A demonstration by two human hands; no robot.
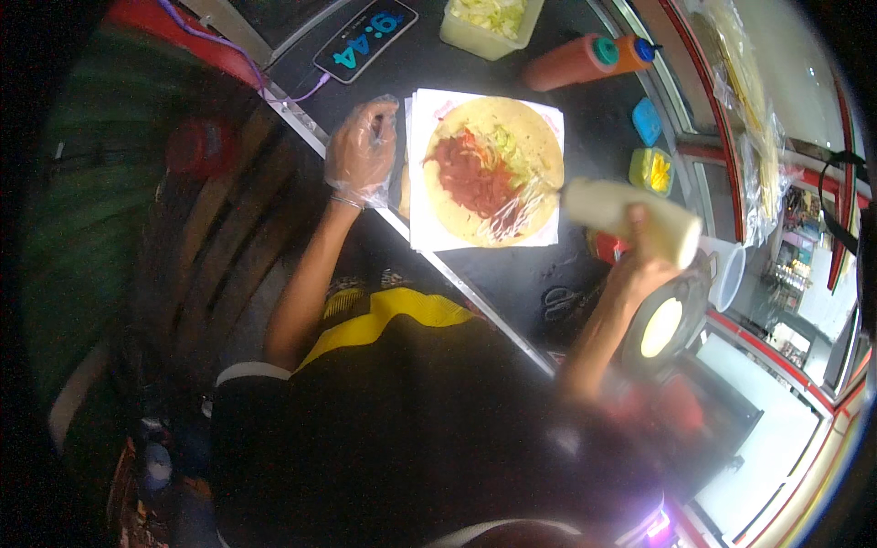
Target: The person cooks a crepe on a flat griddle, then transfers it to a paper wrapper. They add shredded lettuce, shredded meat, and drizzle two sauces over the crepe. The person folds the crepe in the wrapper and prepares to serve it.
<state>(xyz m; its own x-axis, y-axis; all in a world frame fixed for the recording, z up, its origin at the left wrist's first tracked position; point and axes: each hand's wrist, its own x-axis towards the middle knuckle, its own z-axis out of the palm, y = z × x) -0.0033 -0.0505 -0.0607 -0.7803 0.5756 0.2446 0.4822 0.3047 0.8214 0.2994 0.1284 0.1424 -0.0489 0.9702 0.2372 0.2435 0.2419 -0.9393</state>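
Note:
A flatbread lies on white paper on the dark counter. Reddish-brown filling, shredded lettuce and some orange-red shreds cover its middle. Thin white sauce lines run across its lower right part. My right hand is wrapped round a pale squeeze bottle, tilted on its side with the nozzle over the flatbread's right edge. Left of the paper, my left hand wears a clear plastic glove; its fingers are loosely bent, with a gap beside the thumb and nothing seen in them.
A phone with a purple cable lies at the far left. At the back stand a tub of shredded lettuce and red and orange squeeze bottles. Right are a small yellow-filled tub, a blue lid and a white container.

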